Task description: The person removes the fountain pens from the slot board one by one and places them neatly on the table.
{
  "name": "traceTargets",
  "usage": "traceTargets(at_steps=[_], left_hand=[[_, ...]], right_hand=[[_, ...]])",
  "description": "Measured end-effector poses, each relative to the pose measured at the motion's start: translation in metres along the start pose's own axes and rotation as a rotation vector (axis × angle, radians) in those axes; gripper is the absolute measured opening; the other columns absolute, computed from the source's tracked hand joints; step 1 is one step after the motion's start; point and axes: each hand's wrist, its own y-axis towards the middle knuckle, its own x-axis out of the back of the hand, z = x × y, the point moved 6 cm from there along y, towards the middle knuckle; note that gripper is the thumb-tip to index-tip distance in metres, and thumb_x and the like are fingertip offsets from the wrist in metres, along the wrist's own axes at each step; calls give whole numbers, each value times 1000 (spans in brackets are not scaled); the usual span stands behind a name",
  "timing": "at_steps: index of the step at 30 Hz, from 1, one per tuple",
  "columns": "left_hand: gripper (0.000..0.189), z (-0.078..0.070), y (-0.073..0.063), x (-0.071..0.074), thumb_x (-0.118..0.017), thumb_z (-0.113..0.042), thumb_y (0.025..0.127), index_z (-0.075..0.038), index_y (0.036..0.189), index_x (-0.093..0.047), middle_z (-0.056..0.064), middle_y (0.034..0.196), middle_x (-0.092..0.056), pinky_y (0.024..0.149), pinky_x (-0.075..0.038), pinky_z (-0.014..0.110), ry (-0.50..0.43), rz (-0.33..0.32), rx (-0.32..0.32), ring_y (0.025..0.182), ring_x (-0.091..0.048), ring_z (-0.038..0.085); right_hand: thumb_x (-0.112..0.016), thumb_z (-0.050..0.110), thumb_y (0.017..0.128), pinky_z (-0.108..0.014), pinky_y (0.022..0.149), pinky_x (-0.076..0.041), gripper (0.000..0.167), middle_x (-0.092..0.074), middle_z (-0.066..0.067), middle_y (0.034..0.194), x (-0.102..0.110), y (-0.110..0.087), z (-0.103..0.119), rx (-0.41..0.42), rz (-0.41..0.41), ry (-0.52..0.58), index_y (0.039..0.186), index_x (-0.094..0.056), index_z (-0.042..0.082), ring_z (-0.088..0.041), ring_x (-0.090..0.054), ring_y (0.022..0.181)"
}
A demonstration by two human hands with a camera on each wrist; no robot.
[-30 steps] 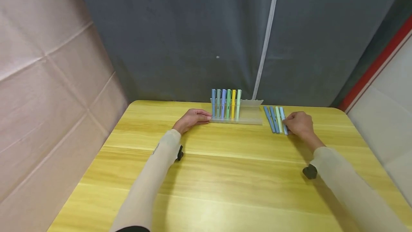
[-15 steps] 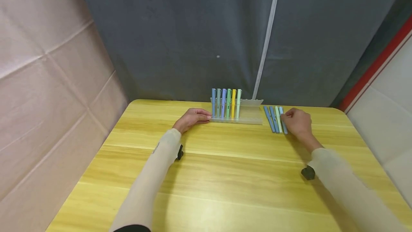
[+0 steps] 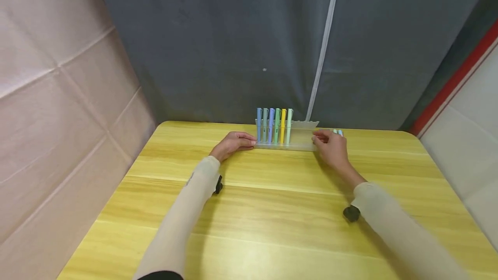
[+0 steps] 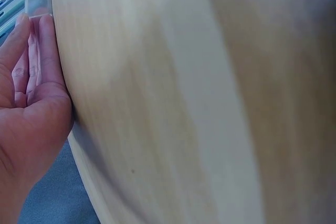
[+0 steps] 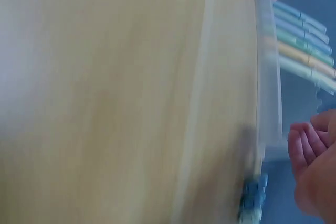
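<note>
Straight-fingered left hand touching the frosted-plastic pen stand, right hand loosely curled, seemingly empty, by its right end: a knock there could topple its slim, multicoloured pens!

And the loose pens are mostly masked by the right grip, its contact with the rack left unclear; in the left wrist view, the rack is cropped top-left!

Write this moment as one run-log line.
Left hand: touching left end of clear holder; Right hand: near right end; Six pens: in holder; Loose pens: partly hidden
</note>
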Motion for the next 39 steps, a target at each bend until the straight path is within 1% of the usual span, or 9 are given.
traceTargets(at_steps=[6, 9, 11, 14, 19, 24, 29, 36, 39], left_hand=[[30, -4, -2, -5, -69, -1, 101, 5, 130, -70, 15, 129, -73, 104, -62, 35, 5, 3, -2, 101, -75, 11], [30, -7, -4, -9, -67, 0, 102, 7, 131, -69, 15, 126, -74, 103, -63, 35, 0, 14, 0, 100, -74, 12], [30, -8, -5, -11, -67, 0, 102, 8, 131, -69, 15, 126, -73, 103, -63, 35, 1, 19, 1, 101, -74, 13], [30, -8, -5, -11, -67, 1, 101, 8, 130, -69, 16, 127, -73, 102, -63, 35, 1, 17, -2, 101, -74, 15], [29, -5, -2, -11, -68, -1, 101, 7, 130, -70, 18, 130, -73, 102, -63, 34, 5, 14, -5, 103, -74, 14], [28, -1, 1, -10, -69, -2, 101, 4, 129, -71, 16, 130, -73, 104, -62, 35, 11, 10, 0, 103, -74, 12], [29, -2, 0, -11, -69, -1, 101, 5, 129, -71, 17, 131, -73, 105, -62, 37, 5, 6, 0, 101, -74, 12], [29, -5, 0, -12, -69, -2, 101, 5, 129, -71, 15, 129, -73, 104, -62, 36, 9, 2, -2, 101, -74, 11], [29, -5, 0, -12, -69, -1, 101, 5, 129, -71, 16, 129, -73, 104, -62, 36, 12, 1, -1, 100, -74, 12]], right_hand=[[-73, 14, 101, -2, 73, -54, 33, -77, -24, 118, -28, 0, 5, -122, 110, 242, 130, -73, -3, 3, -75, 85], [-73, 12, 101, -6, 77, -58, 37, -74, -27, 124, -39, 0, 7, -197, 129, 369, 133, -70, -5, 5, -74, 86], [-74, 11, 100, -7, 77, -59, 36, -73, -27, 126, -44, 1, 9, -235, 110, 398, 132, -71, -5, 3, -75, 87], [-74, 12, 100, -6, 76, -57, 33, -75, -25, 125, -50, 3, 16, -268, 52, 373, 129, -73, -2, -2, -74, 92], [-77, 17, 98, -6, 72, -51, 28, -78, -18, 119, -61, 6, 23, -314, -59, 302, 121, -76, 2, -19, -72, 100], [-81, 16, 94, -7, 69, -50, 29, -75, -18, 111, -68, 9, 22, -339, -120, 310, 117, -72, 1, -20, -69, 94], [-82, 17, 93, -10, 67, -49, 26, -75, -16, 105, -70, 10, 21, -344, -138, 285, 112, -73, 2, -16, -66, 89], [-81, 21, 93, -22, 75, -52, 22, -76, -14, 101, -67, 12, 21, -376, -123, 231, 105, -75, 5, -18, -65, 86], [-80, 21, 92, -20, 75, -53, 21, -76, -12, 100, -66, 13, 22, -377, -121, 236, 105, -75, 5, -16, -65, 84]])
